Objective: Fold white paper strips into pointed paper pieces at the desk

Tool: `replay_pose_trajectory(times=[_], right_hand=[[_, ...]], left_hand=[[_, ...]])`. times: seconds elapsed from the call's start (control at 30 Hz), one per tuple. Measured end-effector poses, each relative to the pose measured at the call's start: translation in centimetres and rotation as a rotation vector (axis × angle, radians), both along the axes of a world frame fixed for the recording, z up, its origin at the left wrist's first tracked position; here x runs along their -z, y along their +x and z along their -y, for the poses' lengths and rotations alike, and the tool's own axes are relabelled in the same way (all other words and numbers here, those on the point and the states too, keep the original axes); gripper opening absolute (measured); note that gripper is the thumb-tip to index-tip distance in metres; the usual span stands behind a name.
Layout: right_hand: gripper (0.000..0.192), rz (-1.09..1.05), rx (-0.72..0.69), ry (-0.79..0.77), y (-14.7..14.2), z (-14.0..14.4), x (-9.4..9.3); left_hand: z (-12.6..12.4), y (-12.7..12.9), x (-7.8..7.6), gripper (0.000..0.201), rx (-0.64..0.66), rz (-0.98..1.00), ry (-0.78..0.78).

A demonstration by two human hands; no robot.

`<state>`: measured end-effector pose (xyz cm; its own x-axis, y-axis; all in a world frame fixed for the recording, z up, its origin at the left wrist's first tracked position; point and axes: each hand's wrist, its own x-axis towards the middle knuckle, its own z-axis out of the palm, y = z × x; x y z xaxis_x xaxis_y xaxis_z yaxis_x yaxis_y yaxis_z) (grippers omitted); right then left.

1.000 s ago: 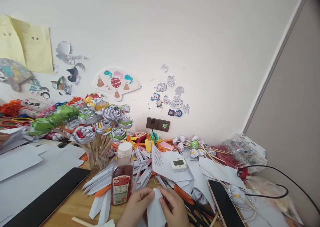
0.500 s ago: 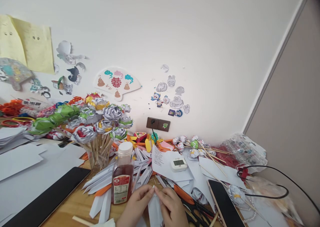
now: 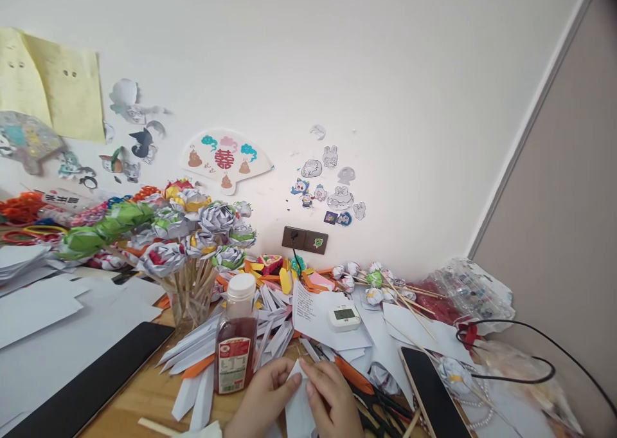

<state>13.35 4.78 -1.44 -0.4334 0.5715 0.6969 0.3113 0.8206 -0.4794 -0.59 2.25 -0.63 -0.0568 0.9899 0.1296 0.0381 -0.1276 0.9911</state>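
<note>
Between my two hands is a narrow strip of white folded paper, upright with its tip at my fingertips. My left hand pinches its upper left edge between thumb and fingers. My right hand grips the right side near the same tip, thumb on the face of the paper. Just left of my left hand stands a bottle of red-brown liquid with a white cap. Beside my right hand lie black-handled scissors, partly covered by the hand.
A vase of paper flowers on sticks stands behind the bottle. Folded paper strips are heaped behind my hands. A phone lies at right, a white timer further back. A long black device lies at left.
My left thumb has shifted slightly down and right over the paper. The paper's tip shows a little wider between my fingers. Nothing else has visibly moved.
</note>
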Motion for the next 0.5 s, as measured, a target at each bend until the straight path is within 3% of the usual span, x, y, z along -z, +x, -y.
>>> replay_pose_trajectory(times=[0.17, 0.3, 0.5], right_hand=[[0.014, -0.097, 0.05, -0.12, -0.1, -0.3, 0.6], [0.013, -0.082, 0.064, -0.209, -0.3, -0.5, 1.0], [0.015, -0.099, 0.06, -0.236, -0.3, -0.4, 0.8]], left_hand=[[0.0, 0.2, 0.7, 0.036, 0.021, -0.041, -0.044], [0.1, 0.3, 0.8, 0.037, 0.043, -0.059, -0.062], [0.5, 0.2, -0.1, 0.035, -0.033, -0.133, -0.021]])
